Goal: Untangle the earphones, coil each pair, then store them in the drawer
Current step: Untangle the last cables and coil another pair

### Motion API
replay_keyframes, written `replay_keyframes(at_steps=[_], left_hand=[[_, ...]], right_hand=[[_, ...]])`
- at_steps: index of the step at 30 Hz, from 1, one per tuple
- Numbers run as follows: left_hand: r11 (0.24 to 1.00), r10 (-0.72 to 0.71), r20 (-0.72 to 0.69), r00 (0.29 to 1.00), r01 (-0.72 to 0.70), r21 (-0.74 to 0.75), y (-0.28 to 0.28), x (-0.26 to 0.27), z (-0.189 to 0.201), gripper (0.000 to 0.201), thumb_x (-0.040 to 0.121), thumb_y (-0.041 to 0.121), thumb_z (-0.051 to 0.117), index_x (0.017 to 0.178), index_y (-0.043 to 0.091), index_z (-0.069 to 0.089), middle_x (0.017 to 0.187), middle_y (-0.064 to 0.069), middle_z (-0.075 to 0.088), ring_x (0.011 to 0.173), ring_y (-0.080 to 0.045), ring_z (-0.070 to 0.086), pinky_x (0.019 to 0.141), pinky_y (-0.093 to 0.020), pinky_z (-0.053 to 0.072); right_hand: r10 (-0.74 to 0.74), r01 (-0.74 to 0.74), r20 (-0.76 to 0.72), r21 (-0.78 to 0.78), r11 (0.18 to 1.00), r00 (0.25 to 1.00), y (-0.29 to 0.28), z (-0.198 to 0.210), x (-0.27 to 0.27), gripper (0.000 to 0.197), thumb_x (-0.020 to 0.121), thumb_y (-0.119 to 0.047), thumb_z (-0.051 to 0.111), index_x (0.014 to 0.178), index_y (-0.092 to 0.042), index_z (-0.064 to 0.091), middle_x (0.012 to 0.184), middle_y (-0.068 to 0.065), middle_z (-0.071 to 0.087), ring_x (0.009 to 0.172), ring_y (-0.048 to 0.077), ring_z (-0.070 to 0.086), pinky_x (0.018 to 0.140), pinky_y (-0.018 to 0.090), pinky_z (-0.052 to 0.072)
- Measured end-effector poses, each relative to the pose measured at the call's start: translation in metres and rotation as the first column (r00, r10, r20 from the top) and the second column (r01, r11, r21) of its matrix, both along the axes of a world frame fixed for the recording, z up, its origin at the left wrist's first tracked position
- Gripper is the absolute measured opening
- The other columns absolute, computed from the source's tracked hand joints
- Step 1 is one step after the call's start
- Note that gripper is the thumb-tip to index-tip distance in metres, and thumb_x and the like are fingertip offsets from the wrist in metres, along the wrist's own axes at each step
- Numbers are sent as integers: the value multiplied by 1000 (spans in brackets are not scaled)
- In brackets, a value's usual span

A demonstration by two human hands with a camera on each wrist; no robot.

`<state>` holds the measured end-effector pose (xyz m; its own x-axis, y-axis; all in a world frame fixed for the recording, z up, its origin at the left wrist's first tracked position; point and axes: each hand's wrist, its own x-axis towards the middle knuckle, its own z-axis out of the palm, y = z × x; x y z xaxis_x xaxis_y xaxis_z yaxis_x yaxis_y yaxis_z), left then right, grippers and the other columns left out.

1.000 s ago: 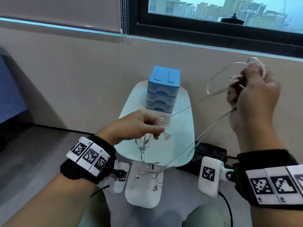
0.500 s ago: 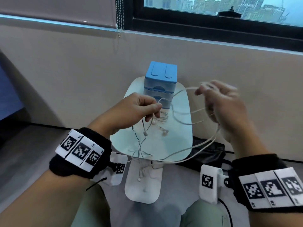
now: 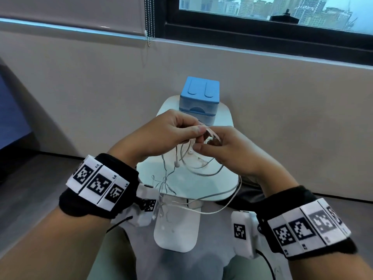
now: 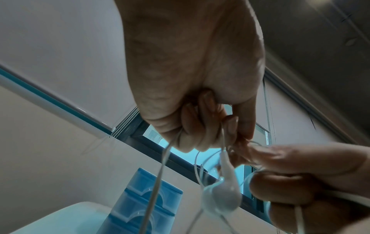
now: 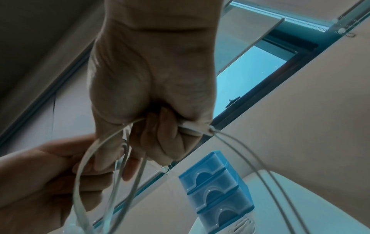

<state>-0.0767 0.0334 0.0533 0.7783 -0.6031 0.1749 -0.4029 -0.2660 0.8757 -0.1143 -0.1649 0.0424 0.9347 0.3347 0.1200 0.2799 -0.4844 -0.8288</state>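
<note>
Holding white earphones (image 3: 198,170) in the air above a small white table (image 3: 222,190), the left hand (image 3: 167,134) and right hand (image 3: 228,150) meet fingertip to fingertip, each with fingers curled tight around the cords. Loops of cable hang from both fists, with an earbud (image 4: 222,196) dangling just under the left hand and more tangled strands trailing down past the table's near edge. Behind the hands, a blue drawer unit (image 3: 199,98) with three closed drawers stands at the far end of the table, near the wall below a window (image 3: 282,9).
</note>
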Motion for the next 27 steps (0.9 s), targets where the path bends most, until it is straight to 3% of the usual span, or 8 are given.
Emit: replay_keyframes(at_steps=[4,8,11,14,17,21,24,27], left_hand=[[996,85,1,996,-85,-6,10,3,0,29,104,21,58,91,0,74,55,17,50,50,-2,38,50,-8,33],[987,163,-13,987,-163,-1,25,8,-2,32,103,27,59,90,4,77,53,17,45,50,-1,39,48,-8,33],[965,261,10,965,-261,26,36,17,-11,31,101,32,63,85,10,78,53,17,45,54,-1,40,47,-8,33],[950,309,3,951,-309,45,41,24,-23,30,99,35,66,81,15,79,60,7,43,61,-10,39,55,-17,33],[950,289,-12,957,-285,130,35,27,-39,29,98,37,67,79,19,78,61,10,49,64,-9,43,65,-25,36],[924,293,-17,956,-279,262,17,25,-58,25,96,38,69,80,20,78,64,7,51,65,-13,46,63,-28,37],[931,243,-68,968,-213,296,2,16,-66,10,94,33,73,102,27,71,81,3,65,71,-11,58,62,-24,49],[965,-9,-226,974,68,252,-7,3,-77,48,89,34,78,129,44,53,113,2,69,69,-5,57,72,-30,51]], right_hand=[[-42,40,-24,-52,998,999,-7,3,4,17,96,-17,71,94,-1,66,52,-15,42,48,3,35,51,14,31],[-215,217,35,-247,944,976,-29,5,10,14,91,-31,76,85,-18,75,68,-4,69,64,19,58,67,38,50],[-486,480,85,83,873,870,-61,7,14,12,88,-20,77,80,-11,74,53,-10,61,44,11,49,50,20,40],[-687,634,62,330,699,724,-86,10,11,27,79,-37,77,71,-12,71,55,-4,44,41,8,25,42,23,21],[-710,618,-53,539,572,703,-82,21,8,27,92,-31,69,70,-14,68,48,-7,32,38,10,23,43,18,18],[-600,512,-167,722,466,783,-49,56,17,31,101,-29,57,73,-18,63,54,-4,30,42,11,27,45,22,19],[-531,391,-117,808,440,839,-18,85,24,28,104,-27,53,81,-14,62,54,-5,32,44,10,28,43,24,24],[-462,243,-48,896,371,885,4,111,27,27,104,-19,51,81,-11,60,54,-5,32,46,11,24,45,25,23]])
